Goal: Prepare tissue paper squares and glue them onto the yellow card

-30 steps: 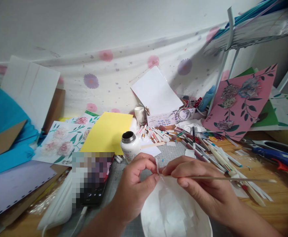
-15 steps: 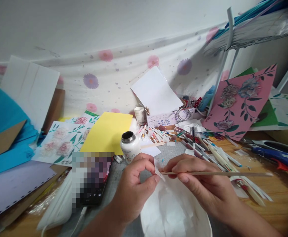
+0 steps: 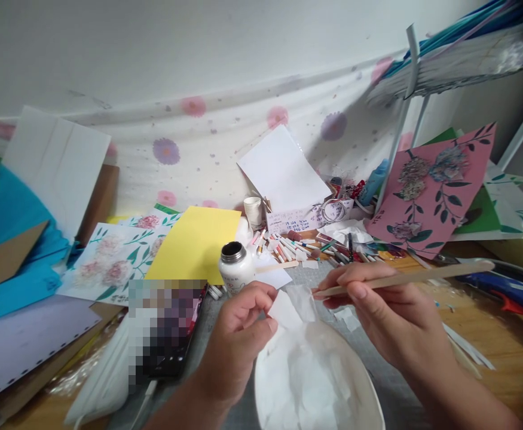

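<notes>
Between thumb and fingers, my left hand [image 3: 241,337] pinches a small white paper piece [image 3: 285,309] over the far rim of a white bowl [image 3: 373,391]. White paper pieces [image 3: 306,382] lie inside the bowl. My right hand [image 3: 391,316] grips a flat wooden craft stick [image 3: 427,275], its near end sticking out to the right. The stick's other tip is close to a thin, see-through paper scrap [image 3: 303,300] beside the pinched piece; whether they touch I cannot tell. Just behind my left hand stands a white jar [image 3: 234,272] with an unlidded metal neck.
A phone [image 3: 171,334] lies at left, its screen partly pixelated. Yellow paper [image 3: 193,245] and flower pictures [image 3: 109,257] are behind it. Marker pens [image 3: 283,248] are heaped beyond the bowl. At right are a blue tool [image 3: 519,289] and a pink flower picture [image 3: 431,185].
My right hand has moved right and slightly up, away from my left fingers, and the stick now tilts upward to the right. The paper piece in my left hand shows flatter and wider.
</notes>
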### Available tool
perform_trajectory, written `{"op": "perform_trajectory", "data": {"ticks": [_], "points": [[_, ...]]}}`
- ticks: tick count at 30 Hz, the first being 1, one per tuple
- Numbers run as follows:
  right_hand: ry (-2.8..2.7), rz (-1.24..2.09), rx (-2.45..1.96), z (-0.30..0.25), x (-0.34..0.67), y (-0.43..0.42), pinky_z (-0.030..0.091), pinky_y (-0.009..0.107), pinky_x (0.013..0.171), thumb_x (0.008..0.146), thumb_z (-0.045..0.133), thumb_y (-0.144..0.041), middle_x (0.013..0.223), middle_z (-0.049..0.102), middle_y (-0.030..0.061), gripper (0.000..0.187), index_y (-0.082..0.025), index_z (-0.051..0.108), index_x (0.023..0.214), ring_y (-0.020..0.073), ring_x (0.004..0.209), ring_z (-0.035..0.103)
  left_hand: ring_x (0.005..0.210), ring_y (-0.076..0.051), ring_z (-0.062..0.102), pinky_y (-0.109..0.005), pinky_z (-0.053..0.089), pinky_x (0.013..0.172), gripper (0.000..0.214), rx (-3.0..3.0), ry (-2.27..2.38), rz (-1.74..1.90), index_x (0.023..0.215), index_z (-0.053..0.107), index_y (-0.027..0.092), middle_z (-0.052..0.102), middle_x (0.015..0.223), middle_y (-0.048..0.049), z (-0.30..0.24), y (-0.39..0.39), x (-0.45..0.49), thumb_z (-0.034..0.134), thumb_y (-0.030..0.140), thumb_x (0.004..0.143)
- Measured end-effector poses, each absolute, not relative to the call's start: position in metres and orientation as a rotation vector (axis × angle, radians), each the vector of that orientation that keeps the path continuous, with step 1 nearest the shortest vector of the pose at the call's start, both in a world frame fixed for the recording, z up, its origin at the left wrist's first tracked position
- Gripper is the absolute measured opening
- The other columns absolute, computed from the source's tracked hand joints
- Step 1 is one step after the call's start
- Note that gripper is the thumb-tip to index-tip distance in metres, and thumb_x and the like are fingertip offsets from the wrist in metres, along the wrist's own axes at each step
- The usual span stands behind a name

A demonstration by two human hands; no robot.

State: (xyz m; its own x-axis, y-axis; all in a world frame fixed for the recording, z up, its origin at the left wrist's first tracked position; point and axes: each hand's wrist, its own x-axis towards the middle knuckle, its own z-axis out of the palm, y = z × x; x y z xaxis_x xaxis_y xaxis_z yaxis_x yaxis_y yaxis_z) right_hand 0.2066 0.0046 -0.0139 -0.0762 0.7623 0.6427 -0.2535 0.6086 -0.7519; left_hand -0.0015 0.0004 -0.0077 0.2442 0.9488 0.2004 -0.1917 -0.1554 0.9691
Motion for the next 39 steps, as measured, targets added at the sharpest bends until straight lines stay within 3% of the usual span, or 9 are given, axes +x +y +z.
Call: {"op": "perform_trajectory", "data": {"ticks": [8,13,19,25,31,35,39], "points": [[-1.136,0.969,-0.444,-0.003,0.216,0.016,0.066,0.023,0.062,0.090,0.071,-0.028,0.084,0.077,0.0027,0.006,-0.024,0.073,0.088,0.0165,0.073,0.077,0.079,-0.020,0.053,-0.032,0.040,0.072,0.008,1.287,0.753,1.244,0.062,0.056,0.018,0.060,0.082,-0.0034,-0.008,0.001,-0.003,0.060,0.015,0.069],[-1.273,1.147,-0.373,0.001,0.229,0.015,0.063,0.023,0.057,0.093,0.067,-0.029,0.083,0.078,0.0029,0.008,-0.023,0.071,0.089,0.0166,0.069,0.077,0.082,-0.022,0.057,-0.033,0.040,0.076,0.008,1.623,0.786,1.197,0.067,0.059,0.019,0.063,0.085,-0.0044,-0.003,0.002,-0.010,0.057,0.013,0.072],[-1.873,1.268,-0.392,0.000,0.236,0.011,0.057,0.038,0.077,0.096,0.062,-0.028,0.087,0.077,0.0108,0.015,-0.016,0.070,0.094,0.0230,0.086,0.072,0.090,-0.024,0.059,-0.037,0.041,0.086,0.013,2.163,0.765,0.933,0.066,0.065,0.019,0.063,0.091,-0.0071,0.008,0.002,-0.012,0.057,0.014,0.076],[-1.737,1.086,-0.426,-0.009,0.237,0.023,0.050,0.032,0.072,0.096,0.060,-0.038,0.081,0.068,0.0038,0.023,-0.021,0.073,0.088,0.0188,0.079,0.063,0.089,-0.023,0.060,-0.036,0.044,0.085,0.017,2.176,0.760,0.939,0.071,0.071,0.021,0.063,0.092,-0.0074,0.008,0.007,-0.013,0.059,0.018,0.083],[-1.674,0.932,-0.527,-0.017,0.223,0.020,0.046,0.027,0.068,0.101,0.053,-0.035,0.083,0.060,0.0010,0.022,-0.022,0.067,0.090,0.0151,0.075,0.055,0.106,-0.028,0.057,-0.045,0.033,0.104,0.011,2.473,0.612,0.672,0.089,0.079,0.029,0.069,0.106,-0.0069,0.012,0.004,-0.014,0.070,0.025,0.084],[-1.721,0.812,-0.602,-0.013,0.220,0.017,0.045,0.027,0.069,0.100,0.054,-0.035,0.084,0.054,0.0008,0.019,-0.021,0.060,0.088,0.0157,0.076,0.054,0.097,-0.025,0.059,-0.040,0.040,0.093,0.016,2.352,0.710,0.931,0.079,0.075,0.022,0.067,0.097,-0.0072,0.006,0.009,-0.014,0.061,0.020,0.088],[-1.952,0.730,-0.597,-0.007,0.217,0.015,0.043,0.029,0.069,0.101,0.052,-0.030,0.078,0.060,0.0028,0.026,-0.019,0.059,0.078,0.0165,0.074,0.055,0.086,-0.021,0.060,-0.033,0.044,0.082,0.018,1.976,0.873,1.222,0.078,0.068,0.019,0.064,0.085,-0.0049,-0.004,0.020,-0.014,0.057,0.024,0.091]]}}
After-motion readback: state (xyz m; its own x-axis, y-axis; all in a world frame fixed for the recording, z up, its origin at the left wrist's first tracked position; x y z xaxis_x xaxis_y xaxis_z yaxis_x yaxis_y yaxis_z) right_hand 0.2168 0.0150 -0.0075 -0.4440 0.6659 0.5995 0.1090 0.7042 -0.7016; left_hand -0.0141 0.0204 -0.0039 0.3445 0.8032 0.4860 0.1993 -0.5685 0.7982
